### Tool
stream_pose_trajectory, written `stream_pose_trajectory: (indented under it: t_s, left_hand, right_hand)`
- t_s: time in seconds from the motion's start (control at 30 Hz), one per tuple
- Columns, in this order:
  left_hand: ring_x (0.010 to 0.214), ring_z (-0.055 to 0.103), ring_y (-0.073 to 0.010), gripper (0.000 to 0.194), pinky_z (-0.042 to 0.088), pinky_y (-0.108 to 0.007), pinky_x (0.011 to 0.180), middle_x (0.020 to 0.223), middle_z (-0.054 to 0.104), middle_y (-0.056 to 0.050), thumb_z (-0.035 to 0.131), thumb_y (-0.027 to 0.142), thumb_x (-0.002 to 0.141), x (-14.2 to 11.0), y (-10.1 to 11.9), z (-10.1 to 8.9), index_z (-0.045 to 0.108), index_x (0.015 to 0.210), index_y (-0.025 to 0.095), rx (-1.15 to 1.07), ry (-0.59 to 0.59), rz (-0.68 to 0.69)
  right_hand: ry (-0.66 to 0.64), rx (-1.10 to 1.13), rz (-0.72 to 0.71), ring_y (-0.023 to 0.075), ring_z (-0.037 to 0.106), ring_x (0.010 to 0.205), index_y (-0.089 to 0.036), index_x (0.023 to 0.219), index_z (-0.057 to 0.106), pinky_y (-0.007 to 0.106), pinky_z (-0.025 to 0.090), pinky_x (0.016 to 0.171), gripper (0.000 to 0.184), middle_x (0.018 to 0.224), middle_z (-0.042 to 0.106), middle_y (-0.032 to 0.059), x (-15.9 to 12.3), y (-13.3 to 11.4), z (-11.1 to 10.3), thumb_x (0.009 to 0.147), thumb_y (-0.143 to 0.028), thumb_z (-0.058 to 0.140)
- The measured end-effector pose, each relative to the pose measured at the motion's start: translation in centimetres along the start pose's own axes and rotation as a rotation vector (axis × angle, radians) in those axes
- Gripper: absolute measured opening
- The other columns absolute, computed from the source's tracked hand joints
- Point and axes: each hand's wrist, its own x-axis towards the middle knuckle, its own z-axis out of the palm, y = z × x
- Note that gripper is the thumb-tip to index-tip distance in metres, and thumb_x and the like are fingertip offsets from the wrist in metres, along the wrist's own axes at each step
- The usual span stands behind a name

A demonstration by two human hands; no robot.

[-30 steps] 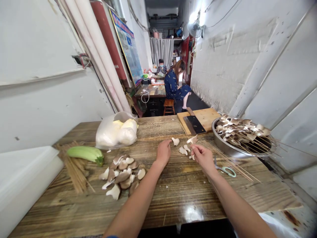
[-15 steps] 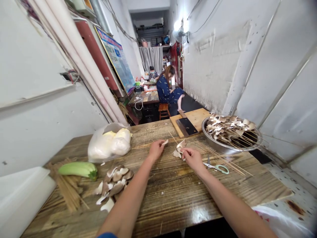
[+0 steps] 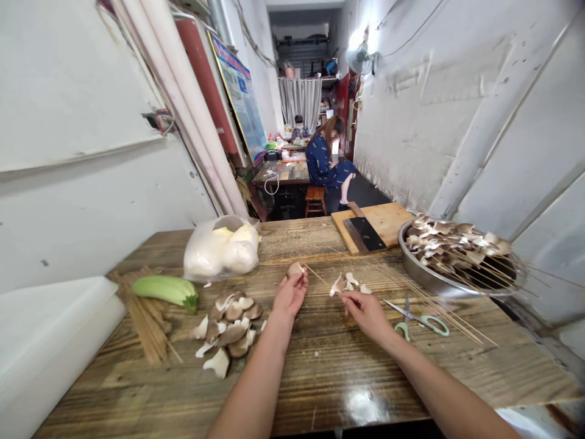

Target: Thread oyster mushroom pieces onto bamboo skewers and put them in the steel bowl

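Wooden table (image 3: pixel 320 378), left hand (image 3: pixel 290 295) palm-up, fingers pinching a mushroom (image 3: pixel 294 268), right hand (image 3: pixel 365 312) palm-down, fingers closed on a skewer (image 3: pixel 315 274)

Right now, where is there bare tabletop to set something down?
Bare tabletop lies between the forearms, apart from crumbs, and between the plastic bag and cutting board. Crowded: scissors, skewers and basin at right; squash and mushroom pile at left.

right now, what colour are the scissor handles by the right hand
The scissor handles are pale green, best seen in the head view.
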Motion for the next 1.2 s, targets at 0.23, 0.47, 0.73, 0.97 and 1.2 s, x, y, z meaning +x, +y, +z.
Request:
stream_pose_trajectory:
  t_s: [0.23,0.47,0.73,0.97,1.2]
  left_hand:
    - [0.07,0.063,-0.0116,0.013,0.051,-0.021,0.066,0.071,0.065,-0.005,0.059,-0.001,0.069,-0.3,0.1,0.0,0.056,0.074,0.012,0.023,0.081,0.115]
    - [0.052,0.054,-0.0061,0.005,0.044,-0.016,0.05,0.059,0.059,0.0,0.062,0.01,0.071,-0.5,0.7,0.1,0.059,0.075,0.012,-0.028,0.114,-0.055]
    - [0.055,0.054,-0.0065,0.005,0.044,-0.017,0.052,0.062,0.06,-0.002,0.059,0.007,0.073,-0.7,0.8,0.3,0.06,0.071,0.012,-0.05,0.118,-0.038]
    - [0.053,0.054,-0.006,0.006,0.044,-0.015,0.049,0.061,0.061,-0.002,0.057,0.006,0.075,-0.7,1.0,0.4,0.06,0.073,0.011,-0.067,0.126,-0.039]
    - [0.053,0.054,-0.0064,0.008,0.045,-0.016,0.049,0.06,0.061,-0.003,0.056,0.004,0.074,-0.5,1.0,0.2,0.058,0.071,0.01,-0.086,0.131,-0.031]
  right_hand:
    - [-0.065,-0.091,-0.008,0.0147,0.056,0.055,-0.018,0.078,0.066,0.023,0.04,0.057,0.028,0.056,0.061,-0.0005,-0.2,0.2,0.2,0.085,-0.033,0.043]
    - [-0.076,-0.118,0.008,0.015,0.056,0.056,-0.017,0.079,0.066,0.024,0.04,0.057,0.028,0.058,0.061,0.0001,-0.3,-0.1,0.2,0.085,-0.031,0.042]
    - [-0.061,-0.095,-0.003,0.0154,0.057,0.056,-0.017,0.083,0.066,0.024,0.041,0.058,0.029,0.058,0.061,0.0002,-0.2,0.3,0.3,0.085,-0.031,0.042]
    - [-0.054,-0.1,0.001,0.0155,0.057,0.057,-0.017,0.082,0.066,0.024,0.04,0.058,0.028,0.058,0.061,0.0004,-0.3,0.2,0.2,0.085,-0.03,0.042]
    - [-0.058,-0.098,-0.004,0.0152,0.056,0.057,-0.017,0.082,0.067,0.023,0.039,0.058,0.029,0.059,0.061,0.0007,-0.3,0.2,0.2,0.085,-0.03,0.042]
